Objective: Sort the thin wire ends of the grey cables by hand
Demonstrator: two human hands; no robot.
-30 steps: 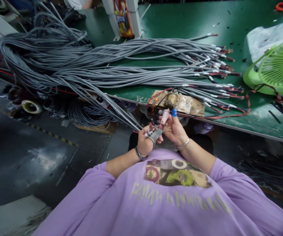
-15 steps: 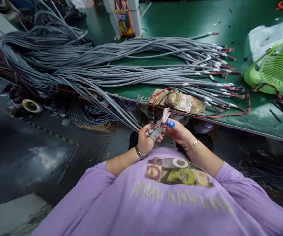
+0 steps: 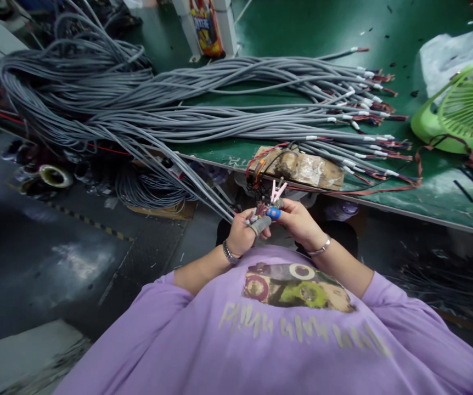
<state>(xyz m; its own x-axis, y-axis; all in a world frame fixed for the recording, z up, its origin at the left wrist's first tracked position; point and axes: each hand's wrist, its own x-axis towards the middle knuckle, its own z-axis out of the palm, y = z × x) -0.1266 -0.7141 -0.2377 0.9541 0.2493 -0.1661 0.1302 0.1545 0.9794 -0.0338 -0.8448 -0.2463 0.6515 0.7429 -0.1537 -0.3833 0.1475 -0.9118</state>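
Note:
My left hand is closed around the ends of a few grey cables, which run down from the table's left side. Grey wrapping covers its thumb. Thin coloured wires fan out of the cable ends between my two hands. On them press the fingertips of my right hand, its thumb in a blue cover. Just beyond the fingers a pink clip stands with its two legs spread in a V. Exactly which wires the right fingers pinch is hidden.
Many grey cables with stripped ends cover the green table. A taped wooden block lies at its front edge. To the right stand a green fan and a clear plastic bag. Coiled cable sits below the table.
My right hand has shifted, bringing its blue-covered thumb left and down onto the wires. The pink clip now shows its legs spread. My left hand keeps its hold.

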